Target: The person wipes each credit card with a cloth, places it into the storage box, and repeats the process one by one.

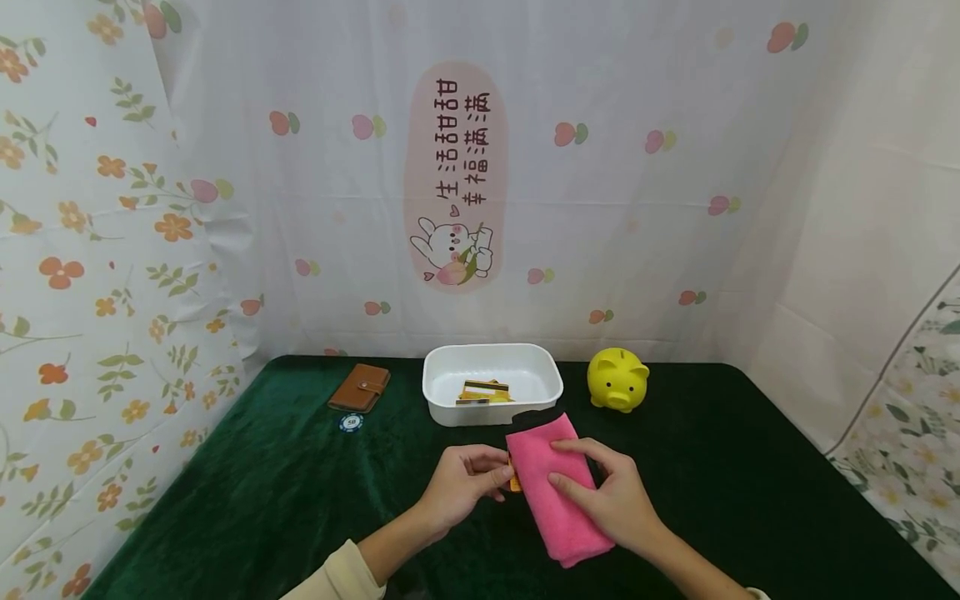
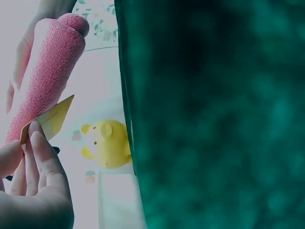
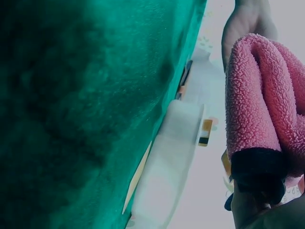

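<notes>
My left hand (image 1: 467, 482) pinches a yellow card (image 2: 56, 118) between thumb and fingertips. Part of that card shows at the left edge of a folded pink towel (image 1: 558, 496); the rest is hidden behind the towel in the head view. With fingers across its front, my right hand (image 1: 611, 492) grips the towel, which leans at a slant above the table. In the right wrist view, the towel's plush folds (image 3: 252, 105) end in a dark band (image 3: 257, 164).
Behind the hands, a white plastic basin (image 1: 493, 415) holds several yellow cards (image 1: 483, 391) with dark stripes. To its right stands a yellow piggy bank (image 1: 617, 381). A brown wallet (image 1: 360, 388) and a blue-and-white chip (image 1: 351, 423) lie left on the green tablecloth (image 1: 300, 492).
</notes>
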